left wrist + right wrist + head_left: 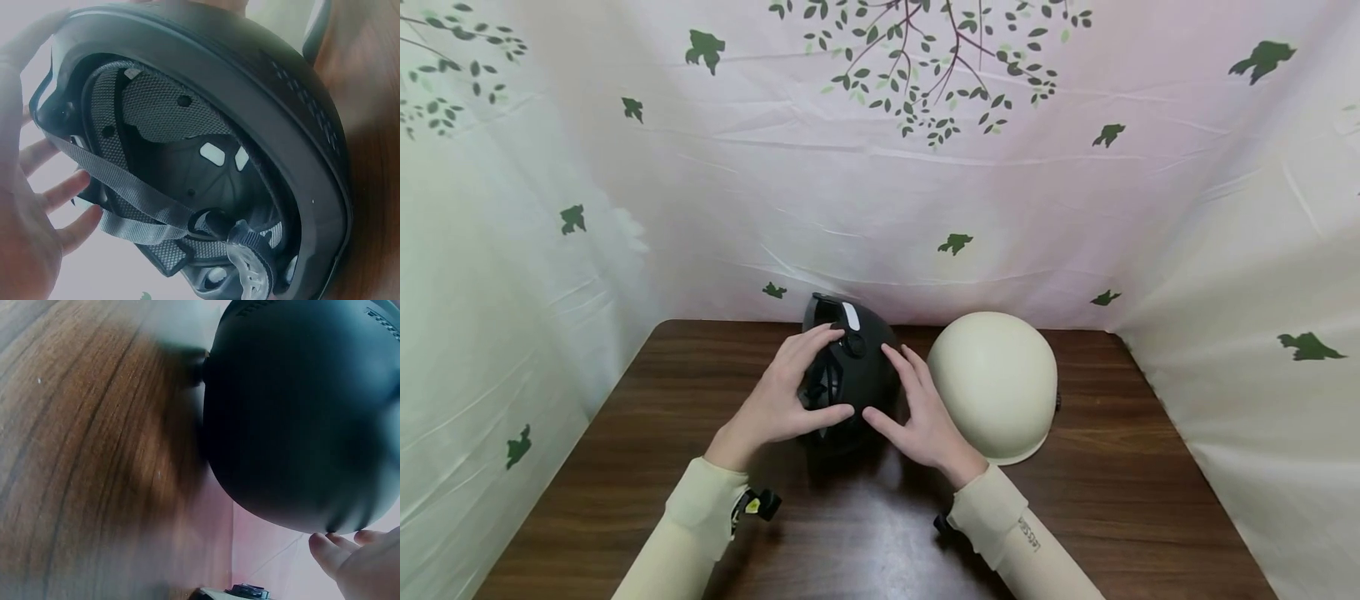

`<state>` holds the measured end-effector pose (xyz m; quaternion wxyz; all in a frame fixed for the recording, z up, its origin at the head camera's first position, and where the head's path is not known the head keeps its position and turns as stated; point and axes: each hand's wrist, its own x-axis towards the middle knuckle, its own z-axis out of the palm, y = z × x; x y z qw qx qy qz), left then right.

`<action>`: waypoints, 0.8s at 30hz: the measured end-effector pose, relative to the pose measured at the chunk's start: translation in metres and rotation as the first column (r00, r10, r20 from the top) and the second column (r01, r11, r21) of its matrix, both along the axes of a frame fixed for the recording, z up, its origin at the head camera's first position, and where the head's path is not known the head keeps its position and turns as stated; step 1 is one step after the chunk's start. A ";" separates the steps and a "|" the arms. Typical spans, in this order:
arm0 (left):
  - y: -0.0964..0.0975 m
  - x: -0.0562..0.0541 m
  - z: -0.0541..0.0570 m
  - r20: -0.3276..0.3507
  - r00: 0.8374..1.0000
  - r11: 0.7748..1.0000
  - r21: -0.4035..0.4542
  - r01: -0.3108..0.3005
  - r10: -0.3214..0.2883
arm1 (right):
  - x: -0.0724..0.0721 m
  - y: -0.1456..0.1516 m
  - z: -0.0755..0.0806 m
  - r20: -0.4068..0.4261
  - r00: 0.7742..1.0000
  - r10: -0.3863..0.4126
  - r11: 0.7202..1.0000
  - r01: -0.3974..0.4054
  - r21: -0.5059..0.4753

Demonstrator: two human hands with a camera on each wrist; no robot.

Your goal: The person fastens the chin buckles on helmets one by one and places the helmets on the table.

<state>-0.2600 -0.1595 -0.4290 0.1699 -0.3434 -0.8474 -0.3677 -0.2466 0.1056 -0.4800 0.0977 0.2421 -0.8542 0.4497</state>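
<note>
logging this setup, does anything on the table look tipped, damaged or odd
Yes: the black helmet is tipped on its side, its open underside facing the person's left with grey straps across it, while the cream helmet beside it sits dome-up. No damage or spill shows.

In front of me: dark wood-grain table [1120, 500]; cream helmet [988, 379] near its far edge, right of centre. Pale cloth [850, 208] behind and both sides, printed with leafy branches [955, 50], green birds [955, 243].
</note>
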 end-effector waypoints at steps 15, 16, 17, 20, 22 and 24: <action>0.012 0.000 0.004 0.002 0.999 0.999 -0.033 0.033 -0.033 | 0.000 0.005 -0.002 -0.004 1.000 0.015 1.000 -0.015 0.003; 0.013 -0.001 0.004 -0.003 0.999 0.999 -0.036 0.036 -0.036 | 0.000 0.005 -0.001 -0.002 1.000 0.013 1.000 -0.013 0.006; 0.013 -0.001 0.004 -0.008 0.999 0.999 -0.038 0.038 -0.039 | 0.000 0.006 0.000 0.002 1.000 0.011 1.000 -0.011 0.008; 0.016 -0.002 0.005 -0.012 0.999 0.998 -0.043 0.048 -0.049 | 0.001 0.008 0.003 0.002 1.000 0.009 1.000 -0.009 0.010; 0.018 -0.002 0.005 -0.018 0.998 0.997 -0.046 0.060 -0.061 | 0.001 0.009 0.005 -0.004 1.000 0.019 1.000 -0.019 -0.001; 0.020 -0.002 0.005 -0.028 0.997 0.996 -0.050 0.073 -0.074 | 0.001 0.010 0.007 -0.025 0.999 0.033 0.999 -0.033 -0.007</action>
